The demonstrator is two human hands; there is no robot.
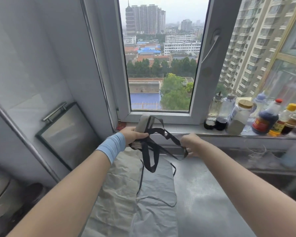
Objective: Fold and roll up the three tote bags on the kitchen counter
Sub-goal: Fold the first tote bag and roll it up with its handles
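Rolled tote [144, 124], long axis approx 12–6 o'clock, is clamped in left grip [132, 134]; black straps [146, 158] are pinched by right grip [190, 142] at 3. Bottle label [260, 124] txt unreadable.

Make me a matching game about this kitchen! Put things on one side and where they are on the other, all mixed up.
Things:
1. rolled bag
2. grey bag
3. red-capped bottle
4. black straps

Places:
A. standing on the windowsill
B. pinched by the right hand
C. lying flat on the counter
D. gripped in the left hand

Pairs: 1-D, 2-C, 3-A, 4-B.
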